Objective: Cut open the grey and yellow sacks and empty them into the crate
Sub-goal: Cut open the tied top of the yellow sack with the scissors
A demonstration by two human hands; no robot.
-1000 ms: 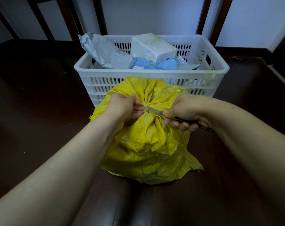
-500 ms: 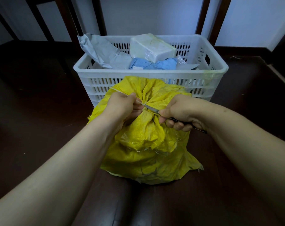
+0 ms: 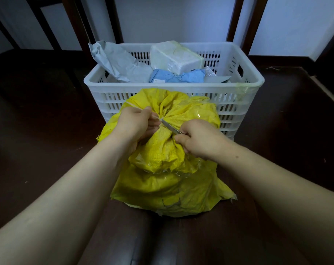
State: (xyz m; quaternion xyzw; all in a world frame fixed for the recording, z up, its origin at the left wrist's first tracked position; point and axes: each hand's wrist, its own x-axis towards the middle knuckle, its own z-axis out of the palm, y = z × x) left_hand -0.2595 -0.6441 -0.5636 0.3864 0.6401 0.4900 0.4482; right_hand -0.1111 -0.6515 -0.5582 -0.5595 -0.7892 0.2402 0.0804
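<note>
A yellow woven sack (image 3: 166,180) stands on the dark floor right in front of the white slotted crate (image 3: 244,87). Its top is gathered and tied at a neck. My left hand (image 3: 135,125) pinches the gathered neck from the left. My right hand (image 3: 198,138) grips a knife (image 3: 169,126) whose blade tip lies against the tie at the neck. A crumpled grey sack (image 3: 118,62) hangs over the crate's back left corner.
Inside the crate lie a white wrapped block (image 3: 175,56) and a blue packet (image 3: 177,76). Dark wooden floor (image 3: 38,131) surrounds sack and crate. Behind the crate runs a white wall with dark wooden posts (image 3: 252,22).
My right hand has pushed the knife leftward and up, so the blade now reaches the tie at the sack's neck. My left hand keeps its hold on the neck.
</note>
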